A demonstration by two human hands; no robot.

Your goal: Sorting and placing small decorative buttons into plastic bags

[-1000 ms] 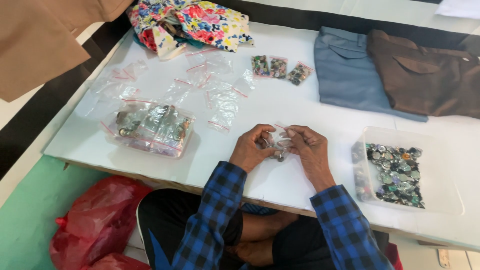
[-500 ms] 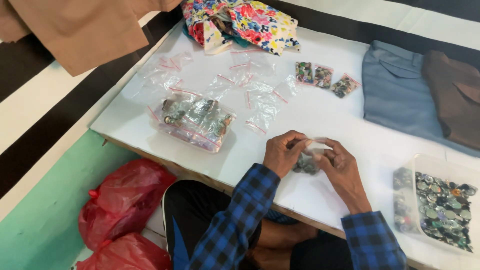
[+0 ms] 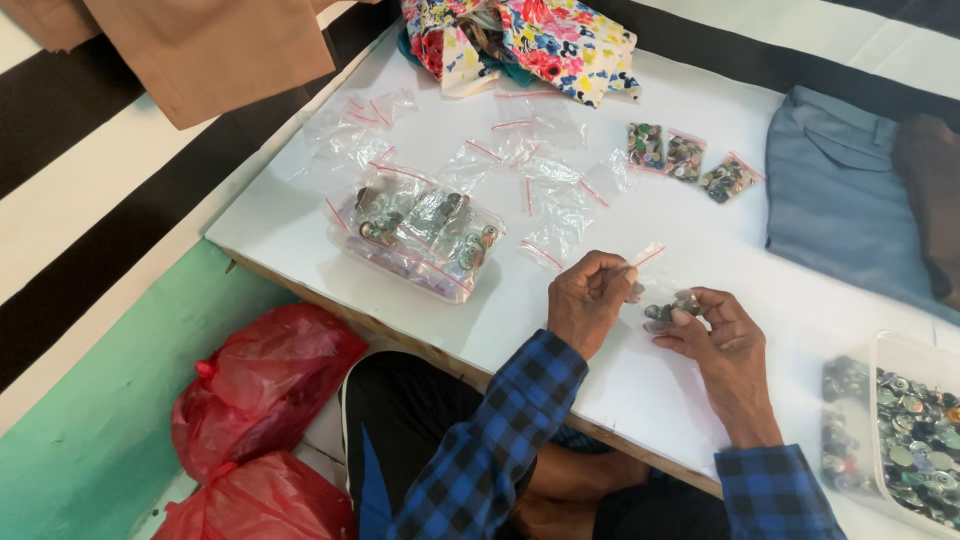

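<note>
My left hand (image 3: 588,297) pinches the red-striped top edge of a small clear zip bag (image 3: 650,290) above the white table (image 3: 640,390). My right hand (image 3: 715,335) holds the bag's lower part, which contains several small metal buttons (image 3: 668,309). Both sleeves are blue-and-black plaid. Empty clear zip bags (image 3: 545,190) lie scattered further back. Three small filled bags (image 3: 685,160) sit in a row behind them.
A large clear bag of filled packets (image 3: 420,235) lies left of my hands. A clear tub of loose buttons (image 3: 915,435) stands at the right edge. Floral fabric (image 3: 530,35), grey-blue trousers (image 3: 840,190), brown cloth (image 3: 200,50) and red plastic bags (image 3: 260,400) lie around.
The camera view has shifted leftward, so the table appears further right. My hands have drawn slightly apart, stretching the small bag between them.
</note>
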